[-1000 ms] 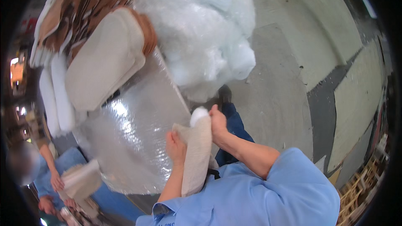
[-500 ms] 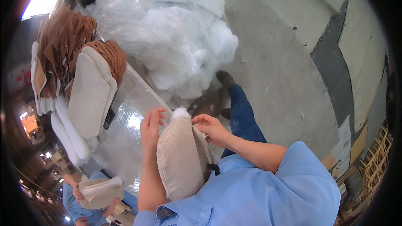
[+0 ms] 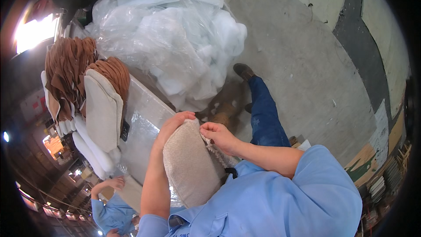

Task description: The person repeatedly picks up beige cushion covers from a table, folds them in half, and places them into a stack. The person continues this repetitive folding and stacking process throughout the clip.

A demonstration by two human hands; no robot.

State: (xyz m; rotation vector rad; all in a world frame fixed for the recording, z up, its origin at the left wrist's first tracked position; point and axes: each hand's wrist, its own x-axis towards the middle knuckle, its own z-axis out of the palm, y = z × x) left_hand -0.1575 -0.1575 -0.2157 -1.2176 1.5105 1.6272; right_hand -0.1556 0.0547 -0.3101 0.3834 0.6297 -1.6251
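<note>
A beige fabric cushion cover (image 3: pixel 190 164), long and rounded, stands filled out against my front. My left hand (image 3: pixel 171 127) curls over its upper end, fingers wrapped round the rim. With thumb and fingertips, my right hand (image 3: pixel 221 138) pinches the edge of the cover's opening on the right side. Fuzzy raw fabric shows along that open edge below the fingers. What the left fingertips press on is hidden; only a bit of white shows near the top of the cover.
Left of me a plastic-covered table (image 3: pixel 142 138) carries beige cushion covers (image 3: pixel 101 109), brown fabric pieces (image 3: pixel 70 70) and white padding inserts (image 3: pixel 94 149). Beyond lies a big heap of white padding (image 3: pixel 175 35) in clear plastic. A co-worker (image 3: pixel 112 210) in blue is at lower left.
My left hand has moved from beside the cover onto its upper end. White padding that stuck out there is now mostly out of sight. My right hand still pinches the edge.
</note>
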